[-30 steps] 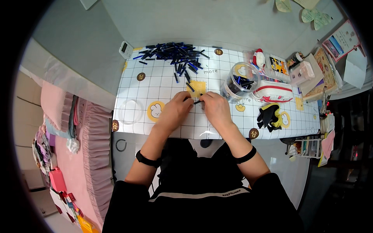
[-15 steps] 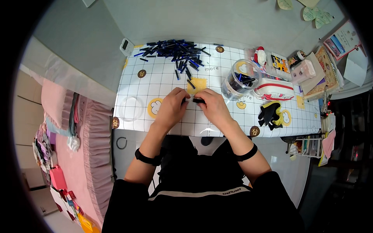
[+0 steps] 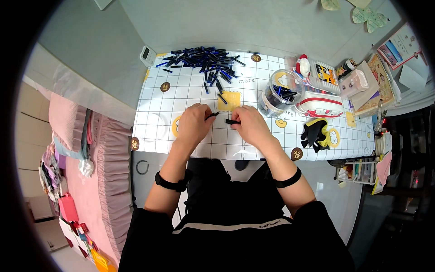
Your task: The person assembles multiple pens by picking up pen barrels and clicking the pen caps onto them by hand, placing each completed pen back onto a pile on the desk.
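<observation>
Over the near middle of the table, my left hand (image 3: pixel 195 123) pinches a short dark tube (image 3: pixel 211 116) between thumb and fingertips, its far end slanting up to the right. Facing it across a small gap, my right hand (image 3: pixel 252 126) grips a short black piece (image 3: pixel 231 121) that points left; its exact kind is too small to make out. A heap of short black and blue tubes (image 3: pixel 206 59) lies at the back, a few strewn toward me. To the right of my hands, a clear round jar (image 3: pixel 272 103) stands uncovered with more such tubes inside.
A clear round lid (image 3: pixel 152 126) lies left of my hands. Black and yellow gloves (image 3: pixel 316 134) rest at the right, before a white and red pouch (image 3: pixel 321 104). A small white timer (image 3: pixel 147 55) stands at the back left. Books and a pink box (image 3: pixel 353 84) line the right end.
My hands have drawn slightly apart, widening the gap between the two dark pieces. The left hand has shifted left, and its tube shows more. The heap and jar look unchanged.
</observation>
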Action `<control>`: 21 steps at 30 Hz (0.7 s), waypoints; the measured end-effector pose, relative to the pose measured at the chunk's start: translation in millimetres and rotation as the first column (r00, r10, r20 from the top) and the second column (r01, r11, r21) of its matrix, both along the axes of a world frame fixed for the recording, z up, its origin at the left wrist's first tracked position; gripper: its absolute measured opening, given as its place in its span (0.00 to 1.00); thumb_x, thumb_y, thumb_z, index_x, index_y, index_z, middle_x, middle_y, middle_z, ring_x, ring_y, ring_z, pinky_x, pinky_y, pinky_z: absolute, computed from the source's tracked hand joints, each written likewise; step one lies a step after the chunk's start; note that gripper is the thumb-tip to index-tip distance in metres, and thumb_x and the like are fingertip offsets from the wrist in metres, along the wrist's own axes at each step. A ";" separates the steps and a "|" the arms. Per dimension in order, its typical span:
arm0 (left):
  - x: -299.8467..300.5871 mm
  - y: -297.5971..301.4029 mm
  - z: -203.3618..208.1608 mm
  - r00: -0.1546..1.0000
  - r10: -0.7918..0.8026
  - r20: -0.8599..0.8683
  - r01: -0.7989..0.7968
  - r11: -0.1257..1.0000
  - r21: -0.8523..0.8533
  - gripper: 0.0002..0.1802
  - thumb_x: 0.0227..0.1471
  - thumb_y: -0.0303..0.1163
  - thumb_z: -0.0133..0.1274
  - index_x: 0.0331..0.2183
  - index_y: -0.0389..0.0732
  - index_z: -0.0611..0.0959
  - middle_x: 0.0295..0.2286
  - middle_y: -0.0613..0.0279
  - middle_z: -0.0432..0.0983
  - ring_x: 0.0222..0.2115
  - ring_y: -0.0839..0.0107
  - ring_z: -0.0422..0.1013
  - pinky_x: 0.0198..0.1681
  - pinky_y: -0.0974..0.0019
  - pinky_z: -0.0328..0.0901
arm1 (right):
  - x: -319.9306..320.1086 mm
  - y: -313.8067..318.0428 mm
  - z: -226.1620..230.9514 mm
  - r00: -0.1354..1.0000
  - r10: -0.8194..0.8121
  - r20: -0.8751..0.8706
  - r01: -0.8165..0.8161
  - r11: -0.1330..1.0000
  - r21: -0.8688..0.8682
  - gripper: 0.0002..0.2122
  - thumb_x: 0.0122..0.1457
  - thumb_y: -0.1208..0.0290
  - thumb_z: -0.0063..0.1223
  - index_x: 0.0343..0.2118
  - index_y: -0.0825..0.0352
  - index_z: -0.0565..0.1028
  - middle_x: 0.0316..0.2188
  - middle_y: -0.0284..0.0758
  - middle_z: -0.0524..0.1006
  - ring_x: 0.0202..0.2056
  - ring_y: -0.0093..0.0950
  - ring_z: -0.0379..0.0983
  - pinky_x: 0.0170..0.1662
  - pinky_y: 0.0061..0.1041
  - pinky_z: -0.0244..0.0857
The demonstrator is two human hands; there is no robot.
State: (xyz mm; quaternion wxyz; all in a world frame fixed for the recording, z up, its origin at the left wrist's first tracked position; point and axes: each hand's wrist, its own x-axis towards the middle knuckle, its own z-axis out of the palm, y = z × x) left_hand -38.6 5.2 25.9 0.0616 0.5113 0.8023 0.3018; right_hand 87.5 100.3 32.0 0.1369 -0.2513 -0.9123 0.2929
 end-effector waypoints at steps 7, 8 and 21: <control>-3.6 0.8 1.3 0.959 -0.079 0.272 0.099 0.993 -0.059 0.07 0.30 0.23 0.54 0.20 0.32 0.74 0.17 0.55 0.70 0.18 0.68 0.68 0.23 0.72 0.63 | -0.2 0.4 3.5 0.997 0.066 0.035 -0.062 0.993 -0.105 0.06 0.34 0.80 0.53 0.19 0.69 0.68 0.20 0.39 0.69 0.26 0.37 0.65 0.29 0.30 0.58; -2.8 0.9 2.0 0.973 -0.110 0.203 0.126 0.990 -0.068 0.07 0.30 0.23 0.53 0.20 0.32 0.74 0.17 0.55 0.70 0.18 0.68 0.68 0.24 0.72 0.63 | -0.2 0.3 3.0 0.998 0.065 0.016 -0.062 0.990 -0.130 0.06 0.35 0.80 0.52 0.19 0.69 0.68 0.20 0.39 0.69 0.26 0.37 0.65 0.29 0.30 0.59; 13.0 4.7 -16.5 0.735 -0.138 0.664 -0.106 0.944 0.313 0.07 0.39 0.23 0.50 0.26 0.34 0.73 0.22 0.65 0.70 0.24 0.79 0.66 0.28 0.78 0.61 | -4.2 -6.9 -26.5 0.822 -0.273 -0.499 0.054 0.911 -0.409 0.07 0.41 0.79 0.50 0.26 0.70 0.69 0.22 0.35 0.70 0.23 0.25 0.66 0.27 0.18 0.60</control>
